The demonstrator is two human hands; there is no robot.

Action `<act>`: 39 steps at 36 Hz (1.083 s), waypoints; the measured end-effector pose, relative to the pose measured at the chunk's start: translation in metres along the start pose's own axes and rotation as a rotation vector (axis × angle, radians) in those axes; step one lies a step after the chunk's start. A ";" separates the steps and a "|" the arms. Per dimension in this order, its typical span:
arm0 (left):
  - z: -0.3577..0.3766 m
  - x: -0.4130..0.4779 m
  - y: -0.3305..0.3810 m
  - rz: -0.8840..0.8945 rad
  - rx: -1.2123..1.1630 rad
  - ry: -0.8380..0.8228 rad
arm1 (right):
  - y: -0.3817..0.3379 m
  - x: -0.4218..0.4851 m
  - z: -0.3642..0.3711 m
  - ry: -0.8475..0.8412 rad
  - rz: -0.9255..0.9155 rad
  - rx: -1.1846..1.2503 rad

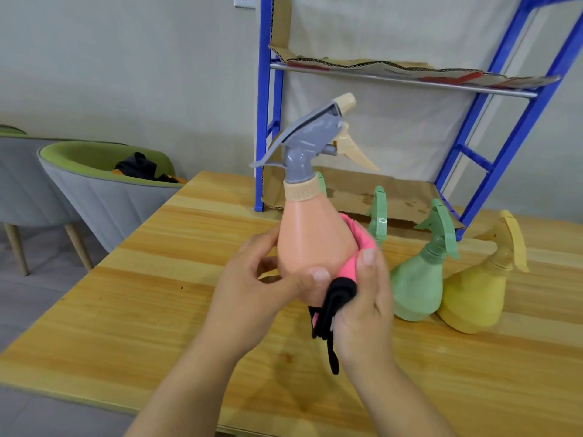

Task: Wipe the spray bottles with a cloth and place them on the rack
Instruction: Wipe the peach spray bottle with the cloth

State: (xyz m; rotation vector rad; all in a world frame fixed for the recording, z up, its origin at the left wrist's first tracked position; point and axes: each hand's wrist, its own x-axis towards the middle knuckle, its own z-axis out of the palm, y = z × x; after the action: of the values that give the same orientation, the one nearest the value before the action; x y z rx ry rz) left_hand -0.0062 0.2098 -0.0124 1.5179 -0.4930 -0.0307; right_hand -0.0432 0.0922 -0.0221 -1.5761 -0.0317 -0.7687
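Note:
I hold a peach spray bottle (310, 238) with a grey trigger head above the wooden table (157, 279). My left hand (252, 285) grips its lower body, thumb across the front. My right hand (366, 298) presses a pink and black cloth (342, 279) against the bottle's right side. A green spray bottle (416, 282) and a yellow spray bottle (473, 298) stand on the table to the right. Another green bottle (378, 216) shows partly behind the cloth. The blue rack (517, 127) stands at the table's back, lined with cardboard.
The rack's upper shelf (410, 78) carries torn cardboard, and its bottom level (394, 197) is a cardboard sheet on the table. Grey and green chairs (104, 184) stand left of the table, one holding dark clothing. The wall is close behind the rack.

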 end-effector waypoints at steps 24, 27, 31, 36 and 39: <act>-0.005 0.004 -0.003 -0.048 -0.248 0.017 | -0.002 0.017 -0.017 -0.093 0.262 0.193; -0.005 0.004 -0.003 -0.059 -0.250 -0.009 | 0.000 0.021 -0.019 -0.079 0.294 0.182; 0.000 0.006 -0.002 -0.089 -0.074 -0.031 | 0.002 0.008 -0.007 0.054 0.223 0.138; 0.003 0.008 0.000 -0.069 0.028 0.004 | 0.008 0.001 -0.004 0.060 0.081 0.042; -0.002 0.008 0.000 -0.034 -0.060 0.000 | 0.001 0.010 -0.010 -0.018 0.186 0.106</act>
State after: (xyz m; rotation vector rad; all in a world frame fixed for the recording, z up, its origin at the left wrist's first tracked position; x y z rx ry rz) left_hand 0.0019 0.2092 -0.0102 1.4677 -0.4618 -0.0715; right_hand -0.0399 0.0787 -0.0192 -1.4627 0.0592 -0.5978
